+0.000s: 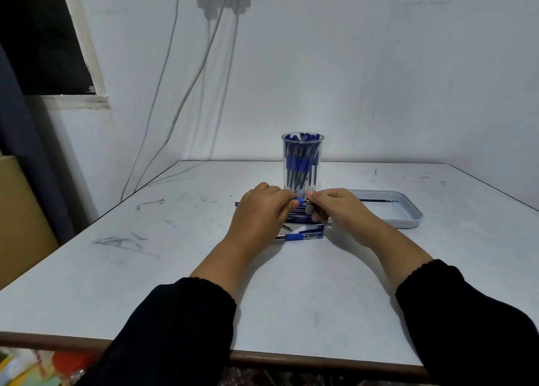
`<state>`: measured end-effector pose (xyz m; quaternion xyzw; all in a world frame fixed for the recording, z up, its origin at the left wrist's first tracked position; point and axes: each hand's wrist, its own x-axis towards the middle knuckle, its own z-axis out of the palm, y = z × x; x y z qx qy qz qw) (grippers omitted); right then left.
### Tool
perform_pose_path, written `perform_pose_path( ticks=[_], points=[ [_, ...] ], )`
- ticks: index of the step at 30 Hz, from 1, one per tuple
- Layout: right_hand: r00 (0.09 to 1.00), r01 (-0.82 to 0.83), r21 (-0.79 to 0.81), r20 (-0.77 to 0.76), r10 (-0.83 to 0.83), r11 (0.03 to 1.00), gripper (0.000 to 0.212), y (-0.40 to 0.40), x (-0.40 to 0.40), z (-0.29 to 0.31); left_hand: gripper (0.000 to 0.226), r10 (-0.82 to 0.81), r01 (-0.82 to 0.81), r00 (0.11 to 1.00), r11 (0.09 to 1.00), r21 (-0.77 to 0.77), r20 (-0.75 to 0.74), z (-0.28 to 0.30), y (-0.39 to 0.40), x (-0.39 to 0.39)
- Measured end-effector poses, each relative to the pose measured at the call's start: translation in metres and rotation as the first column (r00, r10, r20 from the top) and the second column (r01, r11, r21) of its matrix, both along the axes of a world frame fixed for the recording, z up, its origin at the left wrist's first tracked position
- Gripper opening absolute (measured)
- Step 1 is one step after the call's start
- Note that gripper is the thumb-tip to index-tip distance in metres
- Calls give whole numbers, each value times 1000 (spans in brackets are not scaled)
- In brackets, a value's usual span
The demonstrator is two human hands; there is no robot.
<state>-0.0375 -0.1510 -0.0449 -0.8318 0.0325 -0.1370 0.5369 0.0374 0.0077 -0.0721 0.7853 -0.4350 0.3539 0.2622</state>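
Both hands meet over the middle of the white table (204,269), holding one blue pen (300,202) between them. My left hand (259,210) pinches its blue grip end. My right hand (335,207) pinches the other side, where a thin metal part shows. Right behind the hands stands a clear plastic cup (302,164) packed with several blue pens. A pile of blue pens (297,218) lies under the hands, partly hidden. One pen (300,236) and a loose cap (313,228) lie just in front.
A shallow grey tray (408,210) sits to the right of my right hand with a thin dark refill (376,200) in it. Cables hang down the white wall at the left. A cardboard box stands left of the table.
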Motion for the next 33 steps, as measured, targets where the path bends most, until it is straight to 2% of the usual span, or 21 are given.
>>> perform_pose_path(
  ticks=[5, 9, 13, 15, 16, 18, 20, 23, 33],
  points=[
    [999, -1, 5, 36, 1, 1000, 20, -2, 1, -2, 22, 14, -14, 1000, 1000, 1, -2, 0, 0, 0],
    [999, 21, -19, 42, -20, 1000, 25, -5, 2, -4, 19, 12, -12, 1000, 1000, 12, 14, 0, 0, 0],
    [999, 44, -64, 22, -43, 997, 23, -8, 6, -5, 13, 82, -82, 997, 997, 4, 8, -1, 0, 1],
    [997, 82, -140, 13, -81, 987, 18, -13, 7, -4, 14, 113, -113, 994, 993, -24, -5, 0, 1, 1],
    [994, 108, -227, 10, -108, 968, 14, -16, 6, -3, 15, 119, -119, 993, 992, -44, -16, 0, 2, 1],
    [989, 129, -438, -11, -149, 890, 9, -22, 2, -1, 17, 128, -130, 991, 989, -67, -37, 2, 3, 0],
    [987, 98, -558, -54, -154, 824, 7, -27, -2, 1, 19, 136, -139, 990, 988, -65, -45, 3, 3, -1],
    [988, 46, -603, -92, -127, 797, 11, -30, -1, 0, 15, 136, -139, 990, 989, -58, -42, 2, 3, -2],
    [993, 48, -737, -40, -114, 675, 18, -31, 8, -10, 10, 140, -141, 989, 989, -31, -51, 2, 3, -3]
  ],
)
